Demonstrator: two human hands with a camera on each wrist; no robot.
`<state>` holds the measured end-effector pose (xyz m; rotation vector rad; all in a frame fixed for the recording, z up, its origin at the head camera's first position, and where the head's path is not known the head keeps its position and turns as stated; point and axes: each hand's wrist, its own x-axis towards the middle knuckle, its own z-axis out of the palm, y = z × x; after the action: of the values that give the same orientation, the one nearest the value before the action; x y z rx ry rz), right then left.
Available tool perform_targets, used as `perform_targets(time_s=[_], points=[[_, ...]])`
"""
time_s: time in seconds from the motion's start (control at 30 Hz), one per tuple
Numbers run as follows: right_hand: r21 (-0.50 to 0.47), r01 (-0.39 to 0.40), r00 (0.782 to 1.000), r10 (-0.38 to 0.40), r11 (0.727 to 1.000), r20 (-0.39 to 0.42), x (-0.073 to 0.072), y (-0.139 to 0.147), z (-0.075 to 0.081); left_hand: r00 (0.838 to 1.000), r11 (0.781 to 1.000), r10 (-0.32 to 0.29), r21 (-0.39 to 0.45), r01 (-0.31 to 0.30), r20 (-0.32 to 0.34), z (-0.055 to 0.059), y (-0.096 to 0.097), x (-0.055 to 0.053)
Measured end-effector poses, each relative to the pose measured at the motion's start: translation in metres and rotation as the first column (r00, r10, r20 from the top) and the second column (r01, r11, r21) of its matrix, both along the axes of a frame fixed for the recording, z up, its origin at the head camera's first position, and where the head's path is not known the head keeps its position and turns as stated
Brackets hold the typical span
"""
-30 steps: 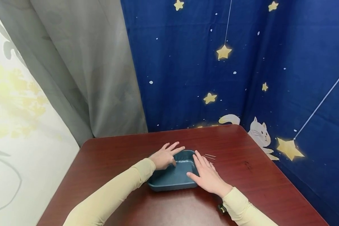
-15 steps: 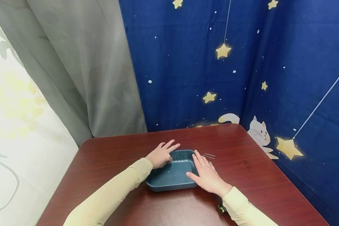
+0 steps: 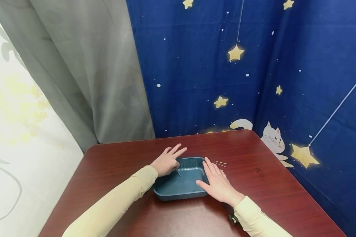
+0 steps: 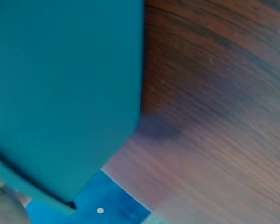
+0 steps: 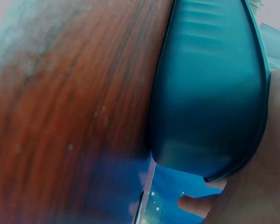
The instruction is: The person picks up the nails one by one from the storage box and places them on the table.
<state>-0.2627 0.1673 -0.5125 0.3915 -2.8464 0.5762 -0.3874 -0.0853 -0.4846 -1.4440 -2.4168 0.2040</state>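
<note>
In the head view a dark teal plastic tray [image 3: 181,197] lies on the reddish-brown table. My left hand [image 3: 165,163] is over its far left part, thumb and index finger pinching a thin needle-like stick [image 3: 178,173] that slants down into the tray. The other left fingers are spread above the rim. Flat along the right rim, my right hand [image 3: 221,185] has its fingers straight and its thumb over the tray's inside. Side walls of the tray show in the left wrist view [image 4: 60,93] and the right wrist view [image 5: 210,93].
Several thin pale sticks [image 3: 221,164] lie on the table [image 3: 264,197] just beyond the right fingers. A small dark device [image 3: 233,219] sits at the right wrist. Behind the table hang a grey curtain [image 3: 118,82] and a blue star-patterned curtain [image 3: 192,65].
My left hand has drawn back to the left across the tray, and the thin stick now shows below its fingertips. The right hand has stayed on the rim.
</note>
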Motion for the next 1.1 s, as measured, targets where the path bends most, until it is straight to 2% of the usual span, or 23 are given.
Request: perform_targets(time_s=[0.3,0.63,0.87,1.1], points=[[0.056,0.008,0.999,-0.006,0.998,-0.041,0.001,0.0,0.002,0.999,0.998,0.017,0.068,-0.014,-0.038,0.012,-0.006,0.015],[0.056,-0.021,0.999,0.022,0.998,-0.031,0.007,0.001,0.005,0.989,0.981,0.137,0.146,-0.129,-0.049,0.018,-0.009,0.033],[0.075,-0.001,0.998,0.006,0.997,-0.061,0.008,0.001,0.004,0.981,0.968,0.182,0.188,-0.166,-0.066,0.019,-0.013,0.041],[0.081,-0.02,0.997,0.025,0.997,-0.068,0.009,0.003,0.003,0.964,0.941,0.241,0.269,-0.204,-0.111,0.02,-0.017,0.051]])
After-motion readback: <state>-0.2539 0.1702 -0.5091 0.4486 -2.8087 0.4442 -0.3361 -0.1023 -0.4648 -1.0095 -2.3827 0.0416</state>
